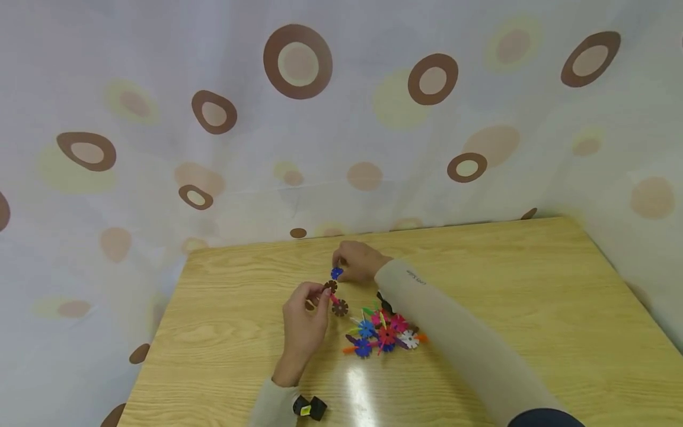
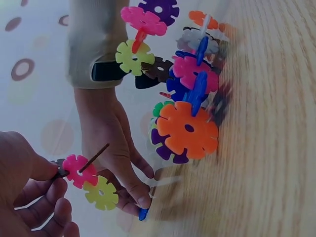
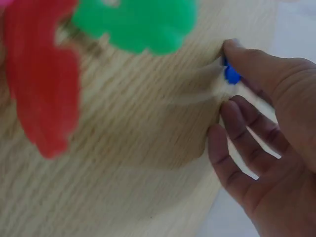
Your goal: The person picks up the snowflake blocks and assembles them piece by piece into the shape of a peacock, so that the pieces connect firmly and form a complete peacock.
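My left hand (image 1: pixel 305 323) pinches a brown snowflake disc (image 1: pixel 331 286) between thumb and fingers. That disc is linked to a small chain; in the left wrist view a pink disc (image 2: pixel 80 171), a yellow disc (image 2: pixel 101 192) and a second brown disc, seen edge-on (image 2: pixel 94 158), follow from it. Beyond the left hand, my right hand (image 1: pixel 361 261) pinches a blue disc (image 1: pixel 337 273) close over the tabletop. In the right wrist view the blue disc (image 3: pixel 231 74) is mostly hidden by the thumb, and the other fingers are loosely bent.
A joined cluster of many-coloured discs (image 1: pixel 386 335) stands on the wooden table (image 1: pixel 229 332), near my right forearm. Its red piece (image 3: pixel 44 94) and green piece (image 3: pixel 143 24) loom blurred in the right wrist view. A patterned curtain (image 1: pixel 363 136) hangs behind the table's back edge.
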